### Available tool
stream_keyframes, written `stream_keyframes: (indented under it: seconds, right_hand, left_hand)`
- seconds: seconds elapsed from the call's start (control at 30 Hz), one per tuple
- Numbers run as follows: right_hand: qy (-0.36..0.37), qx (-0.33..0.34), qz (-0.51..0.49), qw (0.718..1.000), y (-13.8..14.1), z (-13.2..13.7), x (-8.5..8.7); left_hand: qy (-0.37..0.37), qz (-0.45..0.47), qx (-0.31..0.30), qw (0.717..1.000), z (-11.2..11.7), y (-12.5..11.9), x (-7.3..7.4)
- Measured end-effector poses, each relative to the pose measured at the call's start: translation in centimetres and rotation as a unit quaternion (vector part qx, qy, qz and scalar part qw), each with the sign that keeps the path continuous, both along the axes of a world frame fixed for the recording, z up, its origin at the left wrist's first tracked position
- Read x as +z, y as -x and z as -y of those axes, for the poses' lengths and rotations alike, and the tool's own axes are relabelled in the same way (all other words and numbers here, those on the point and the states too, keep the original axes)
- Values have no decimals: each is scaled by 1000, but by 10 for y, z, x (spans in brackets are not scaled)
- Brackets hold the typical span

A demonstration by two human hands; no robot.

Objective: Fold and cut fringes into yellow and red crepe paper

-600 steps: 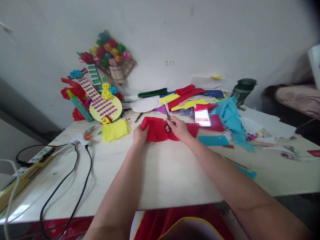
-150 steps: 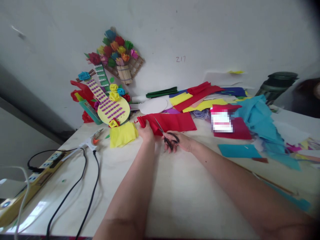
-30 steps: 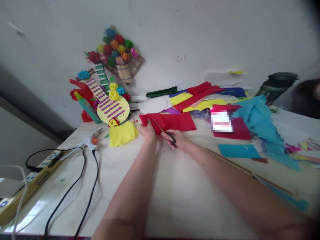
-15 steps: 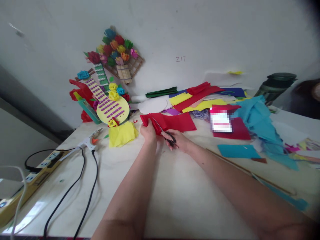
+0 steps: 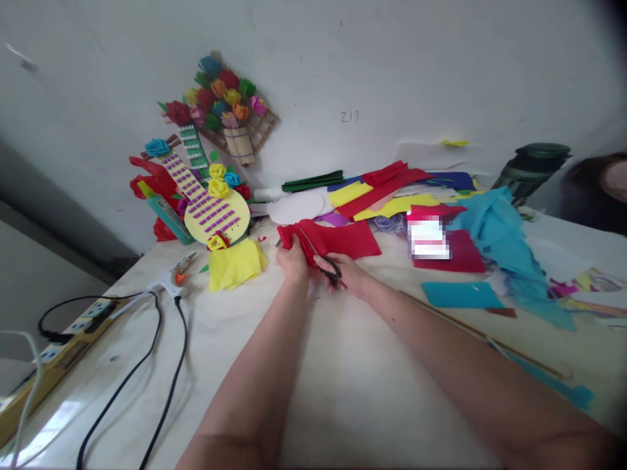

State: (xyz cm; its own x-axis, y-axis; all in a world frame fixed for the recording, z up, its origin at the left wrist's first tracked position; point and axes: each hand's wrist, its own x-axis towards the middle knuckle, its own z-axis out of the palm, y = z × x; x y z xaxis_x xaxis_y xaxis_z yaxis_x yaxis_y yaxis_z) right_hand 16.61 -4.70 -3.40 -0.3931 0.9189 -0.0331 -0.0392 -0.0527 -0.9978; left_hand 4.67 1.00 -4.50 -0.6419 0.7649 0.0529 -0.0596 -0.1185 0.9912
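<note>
A red paper sheet [image 5: 343, 238] lies on the pale table [image 5: 313, 352] near the wall. My left hand [image 5: 292, 258] pinches its folded left end. My right hand [image 5: 345, 275] grips black-handled scissors [image 5: 321, 256], whose blades point up-left into the red paper beside my left fingers. Both hands are closed and almost touch each other.
A yellow paper square [image 5: 236, 264] and a glue gun [image 5: 177, 277] lie left of my hands. A paper guitar and flower craft [image 5: 206, 196] leans on the wall. Coloured sheets [image 5: 392, 189], teal paper [image 5: 494, 235], a dark bottle [image 5: 531, 166], a power strip [image 5: 59, 346] with cables, and a thin stick [image 5: 480, 333] surround.
The scissors have closed further into the red paper, with the blades nearer my left hand. The view has shifted slightly left; both hands stay in place.
</note>
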Motion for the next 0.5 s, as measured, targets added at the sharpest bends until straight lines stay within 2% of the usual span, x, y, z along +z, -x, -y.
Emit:
stream_keyframes:
  seconds: [0.23,0.5]
  right_hand:
    - [4,-11,-19,1000,3,1,0]
    - [9,-15,-32,999,4,1,-2]
  left_hand:
    - [24,5,25,999,0,0,0]
    - [3,33,25,999,3,-2,2]
